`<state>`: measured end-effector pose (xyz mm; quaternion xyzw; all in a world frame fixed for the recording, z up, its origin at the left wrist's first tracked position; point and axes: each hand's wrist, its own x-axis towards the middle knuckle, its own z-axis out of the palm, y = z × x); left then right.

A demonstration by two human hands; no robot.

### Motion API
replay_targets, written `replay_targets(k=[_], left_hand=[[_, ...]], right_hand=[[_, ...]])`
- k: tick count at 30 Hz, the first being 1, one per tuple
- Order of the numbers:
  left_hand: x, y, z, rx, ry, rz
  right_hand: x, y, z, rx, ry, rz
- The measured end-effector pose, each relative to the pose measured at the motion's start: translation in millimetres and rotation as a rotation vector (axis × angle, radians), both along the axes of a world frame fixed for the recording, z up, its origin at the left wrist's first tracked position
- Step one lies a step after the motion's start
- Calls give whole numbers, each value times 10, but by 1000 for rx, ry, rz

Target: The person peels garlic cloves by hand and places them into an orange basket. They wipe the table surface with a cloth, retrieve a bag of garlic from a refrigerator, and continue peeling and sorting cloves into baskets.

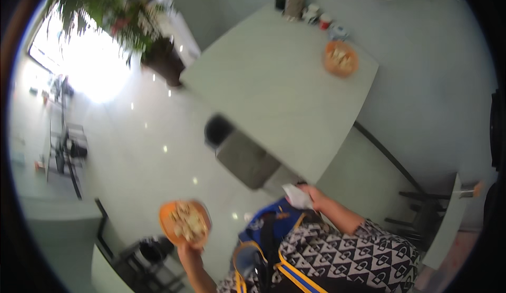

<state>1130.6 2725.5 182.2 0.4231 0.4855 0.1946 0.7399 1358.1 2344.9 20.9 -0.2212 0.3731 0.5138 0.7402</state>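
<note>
My left hand (188, 252) is closed on an orange bowl (167, 220), held out at the lower left above the floor. Pale, chunky pieces (187, 223) fill the bowl; their kind is too blurred to tell. In front of my body, my right hand (314, 196) grips a white, thin piece (298, 197) that looks like a folded tissue or small packet. That hand is close to the near corner of a pale table (263, 77). A second orange bowl (332, 71) with similar pale pieces stands toward the table's far right side.
Along the table's wall edge are a tall container (295, 3), a red-and-white cup (325, 21) and small items. A dark stool or chair (247, 158) is tucked at the table's side. A potted plant (163, 58) stands beyond; more chairs (153, 251) are at lower left.
</note>
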Motion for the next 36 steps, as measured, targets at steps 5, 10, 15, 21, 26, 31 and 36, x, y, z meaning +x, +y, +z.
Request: replay_targets(k=[5,10,15,21,26,31,36], left_hand=[[-765,360,-241,0,89,35],[-1110,575,-167,-15,151,148],[-1313,518,-234,-41,112,224],[-1576,563,-204,-62,169,267],[-1680,545,-142,-12,89,333],[-1655,441,271,-62,256,399],[-1239,256,505,-84,345,518]], right_hand=[[36,1203,123,256,-322,30],[73,1952,531,377,-296,40],[76,2173,552,501,-342,112],[306,2271,454,313,-436,77],[480,1978,385,-336,-786,126],[-110,1577,149,-454,-966,627],[-69,1302,321,121,-1162,1140]])
